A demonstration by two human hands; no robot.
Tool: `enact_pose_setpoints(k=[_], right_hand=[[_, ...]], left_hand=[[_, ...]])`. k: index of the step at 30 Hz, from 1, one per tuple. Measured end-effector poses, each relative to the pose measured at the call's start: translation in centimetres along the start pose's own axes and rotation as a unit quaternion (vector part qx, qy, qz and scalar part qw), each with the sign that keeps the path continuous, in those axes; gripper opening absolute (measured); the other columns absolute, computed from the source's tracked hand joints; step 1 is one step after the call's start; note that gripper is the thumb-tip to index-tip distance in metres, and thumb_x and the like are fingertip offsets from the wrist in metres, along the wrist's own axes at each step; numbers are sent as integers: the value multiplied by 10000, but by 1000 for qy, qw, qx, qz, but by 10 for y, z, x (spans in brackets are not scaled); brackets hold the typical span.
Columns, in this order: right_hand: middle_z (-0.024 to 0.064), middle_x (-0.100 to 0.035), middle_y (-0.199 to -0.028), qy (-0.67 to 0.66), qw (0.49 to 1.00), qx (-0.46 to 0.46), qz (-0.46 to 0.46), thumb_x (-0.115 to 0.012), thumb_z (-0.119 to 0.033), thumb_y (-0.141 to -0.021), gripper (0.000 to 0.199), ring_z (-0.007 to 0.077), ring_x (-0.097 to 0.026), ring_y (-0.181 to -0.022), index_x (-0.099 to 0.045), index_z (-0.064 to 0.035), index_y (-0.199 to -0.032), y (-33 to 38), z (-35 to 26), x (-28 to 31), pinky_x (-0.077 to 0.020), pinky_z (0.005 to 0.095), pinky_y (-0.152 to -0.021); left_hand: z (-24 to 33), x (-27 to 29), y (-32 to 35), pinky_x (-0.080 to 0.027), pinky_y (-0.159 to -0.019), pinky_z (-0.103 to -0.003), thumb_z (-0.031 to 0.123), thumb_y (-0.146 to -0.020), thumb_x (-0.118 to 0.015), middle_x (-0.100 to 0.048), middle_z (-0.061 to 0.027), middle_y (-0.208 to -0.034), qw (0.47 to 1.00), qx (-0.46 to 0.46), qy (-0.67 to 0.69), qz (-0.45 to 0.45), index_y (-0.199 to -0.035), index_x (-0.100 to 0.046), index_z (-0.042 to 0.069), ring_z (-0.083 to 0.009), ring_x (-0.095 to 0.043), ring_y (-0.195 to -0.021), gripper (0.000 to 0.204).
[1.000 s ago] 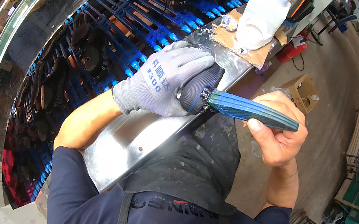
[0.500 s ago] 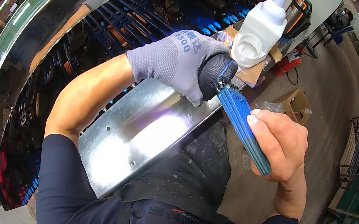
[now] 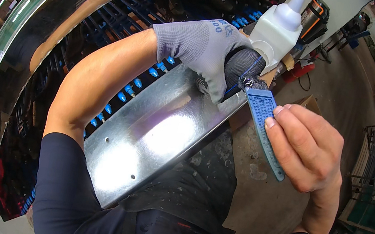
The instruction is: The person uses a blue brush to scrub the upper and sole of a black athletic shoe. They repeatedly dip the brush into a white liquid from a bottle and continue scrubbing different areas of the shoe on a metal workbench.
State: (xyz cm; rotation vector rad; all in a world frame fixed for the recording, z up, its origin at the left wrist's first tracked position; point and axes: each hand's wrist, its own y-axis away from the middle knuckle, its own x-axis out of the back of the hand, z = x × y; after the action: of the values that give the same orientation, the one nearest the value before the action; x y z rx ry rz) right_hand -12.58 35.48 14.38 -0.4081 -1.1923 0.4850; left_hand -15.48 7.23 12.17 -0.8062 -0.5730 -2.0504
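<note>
My left hand (image 3: 202,49), in a grey knit glove, is closed around a black mesh shoe upper (image 3: 243,67) with a blue line along its edge. Only the rounded end of the upper shows; the glove hides the rest. My bare right hand (image 3: 311,150) pinches a blue plastic brush (image 3: 265,116) with a gridded, tapering handle. Its dark, clumped bristles meet the lower edge of the upper, where something wet and shiny shows. Both hands are above the far end of a shiny metal shelf (image 3: 162,123).
A white spouted bottle (image 3: 278,29) with a round cup front stands just beyond my left hand, next to a black-and-orange flask (image 3: 314,19). Left of the shelf runs a rack with blue-tipped rods (image 3: 128,90) below a curved glossy hood (image 3: 30,35). A red cylinder (image 3: 298,73) stands on the floor.
Both hands have shifted right with the upper and the brush. The brush has turned so its gridded face shows more, and its bristles stay at the upper's edge.
</note>
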Motion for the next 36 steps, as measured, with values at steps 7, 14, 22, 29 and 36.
enact_pose_setpoints(k=[7,14,22,29,36], right_hand=[[135,-708,-984,-97,981,-105,-134,-822,-38,-686,350,289,-705,-871,-720,4,-1018,21,25,-1,-587,347,-707],[10,-715,-848,-375,704,-592,115,-742,-128,-958,149,79,-654,-737,-732,7,-1019,94,56,-87,-528,257,-624],[106,-739,-840,-196,791,-577,55,-738,-176,-935,199,196,-687,-732,-745,2,-1024,77,97,-155,-545,361,-678],[259,-728,-979,-62,854,-504,-109,-749,-213,-892,230,470,-688,-977,-739,-7,-994,48,104,-175,-537,539,-844],[83,-735,-806,-271,683,-678,23,-759,-184,-942,243,128,-690,-728,-754,58,-966,64,115,-174,-562,298,-632]], left_hand=[[-38,-4,20,-560,-1048,-367,148,-532,-1020,-766,-86,-1185,994,-56,40,87,-1282,-706,99,-206,-729,-1101,814],[-109,-79,69,-565,-967,-296,44,-584,-964,-743,-70,-1134,916,84,267,289,-1334,-655,-21,-140,-703,-1040,813],[-75,-117,112,-567,-996,-315,10,-692,-903,-732,-81,-1189,791,7,522,317,-1330,-623,-50,-155,-714,-1046,699],[-97,-145,152,-504,-1134,-369,36,-807,-822,-637,-114,-1435,693,-46,624,358,-1558,-450,0,-222,-647,-1280,839],[-106,-179,181,-526,-1079,-349,40,-818,-799,-697,-112,-1349,705,23,633,319,-1453,-556,-28,-184,-687,-1191,684]])
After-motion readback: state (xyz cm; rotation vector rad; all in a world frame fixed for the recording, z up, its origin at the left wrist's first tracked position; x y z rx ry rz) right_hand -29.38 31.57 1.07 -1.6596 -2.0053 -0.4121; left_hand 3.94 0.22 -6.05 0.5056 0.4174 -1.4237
